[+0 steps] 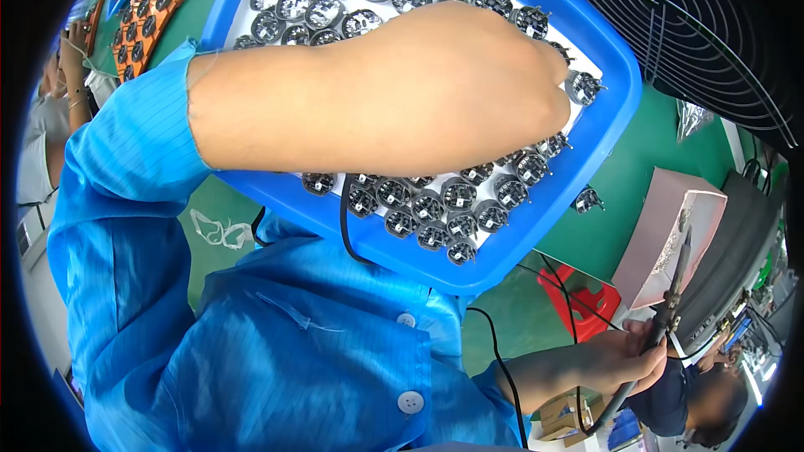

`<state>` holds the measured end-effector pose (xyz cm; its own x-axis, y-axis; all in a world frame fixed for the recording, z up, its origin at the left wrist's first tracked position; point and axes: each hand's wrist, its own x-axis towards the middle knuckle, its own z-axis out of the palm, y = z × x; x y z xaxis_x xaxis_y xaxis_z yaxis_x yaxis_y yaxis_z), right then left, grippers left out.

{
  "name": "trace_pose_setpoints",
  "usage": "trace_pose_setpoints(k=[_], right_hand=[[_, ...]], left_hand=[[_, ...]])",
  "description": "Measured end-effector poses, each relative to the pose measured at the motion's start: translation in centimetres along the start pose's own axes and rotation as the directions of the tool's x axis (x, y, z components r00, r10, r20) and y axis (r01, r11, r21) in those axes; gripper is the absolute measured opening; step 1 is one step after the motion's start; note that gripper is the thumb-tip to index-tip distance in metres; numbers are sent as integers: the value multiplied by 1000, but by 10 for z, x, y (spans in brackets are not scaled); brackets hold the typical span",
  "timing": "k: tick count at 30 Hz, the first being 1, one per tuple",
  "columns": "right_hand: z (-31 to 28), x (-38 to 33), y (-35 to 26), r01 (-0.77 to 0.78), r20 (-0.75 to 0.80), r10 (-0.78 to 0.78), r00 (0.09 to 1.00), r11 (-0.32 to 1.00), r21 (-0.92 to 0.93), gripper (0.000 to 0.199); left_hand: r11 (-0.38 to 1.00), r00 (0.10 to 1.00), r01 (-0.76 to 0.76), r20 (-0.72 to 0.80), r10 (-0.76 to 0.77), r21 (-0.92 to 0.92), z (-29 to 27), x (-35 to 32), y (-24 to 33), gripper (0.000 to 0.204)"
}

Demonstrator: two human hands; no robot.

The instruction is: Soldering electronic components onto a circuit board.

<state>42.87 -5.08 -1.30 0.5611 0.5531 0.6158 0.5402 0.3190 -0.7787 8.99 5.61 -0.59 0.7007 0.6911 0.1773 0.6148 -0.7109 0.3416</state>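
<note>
A blue tray with a white bottom carries many small round electronic modules, with dark rims and short leads. My left hand reaches across the tray, curled closed with the back of the hand uppermost. Its fingertips are hidden, so what they hold cannot be made out. One module sits right beside the knuckles. Off to the lower right, my right hand grips a soldering iron by its dark handle. The iron's tip points up at the open side of a pinkish box with crumbly residue inside.
A black wire-guarded fan stands at the upper right. One loose module lies on the green table outside the tray. Black cables hang near my body. Orange boards hold round parts at the far left. A person is at the lower right.
</note>
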Motion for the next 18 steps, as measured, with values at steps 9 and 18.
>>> trace_pose_setpoints(k=[9,18], right_hand=[[52,-10,-14,42,601,-251,759,940,339,27],[95,-15,-18,-33,748,-248,615,940,339,30]], left_hand=[[901,892,289,-251,-376,-322,-10,-13,6,16],[948,946,165,-229,-231,-272,-18,-46,1,15]])
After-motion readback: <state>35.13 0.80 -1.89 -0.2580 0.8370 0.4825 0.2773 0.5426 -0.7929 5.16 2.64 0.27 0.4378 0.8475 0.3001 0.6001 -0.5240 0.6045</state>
